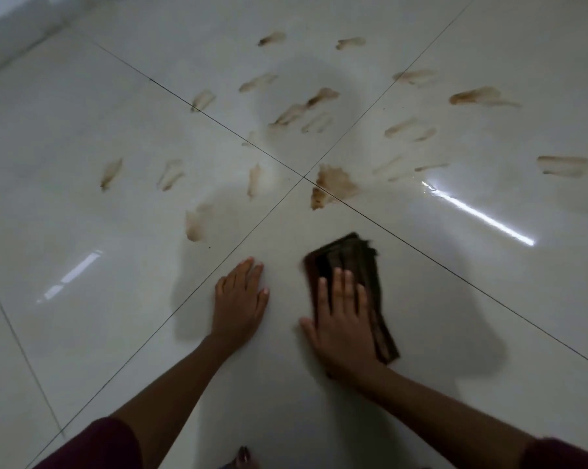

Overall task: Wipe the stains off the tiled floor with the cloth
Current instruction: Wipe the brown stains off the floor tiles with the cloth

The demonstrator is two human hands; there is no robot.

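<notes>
Cloth [350, 265] dark brown, folded into a long pad, lying flat on the near tile of the tiled floor [455, 333] and pinned under the right hand [341, 319]. Right hand spread wide, palm down, fingers [338, 282] flat over the cloth's nearer half, thumb off its left edge on bare tile; pressing rather than gripping, by the look of it. Far end of the cloth blurred, so probably mid-stroke. Left hand [240, 299] also open and flat, palm on the floor just beside the cloth but not touching it, lying against the diagonal grout line [184, 299]; holding nothing, likely bracing the body.

Beyond the hands, near tile free of marks as far as visible, though glare and shadow make that uncertain. Nearest mark: large brown stain [333, 184] at the meeting of the four tiles, just ahead of the cloth's far end and apart from it. Left of that, a smaller smear [194, 225], near the left hand's fingertips but clear of them. Farther out, many brown streaks [306, 106] fanned across the three far tiles, well apart from both hands, all untouched.

Judged from this: task at an early stage, nearly all stains left to wipe, cloth placed for the central stain first.
</notes>
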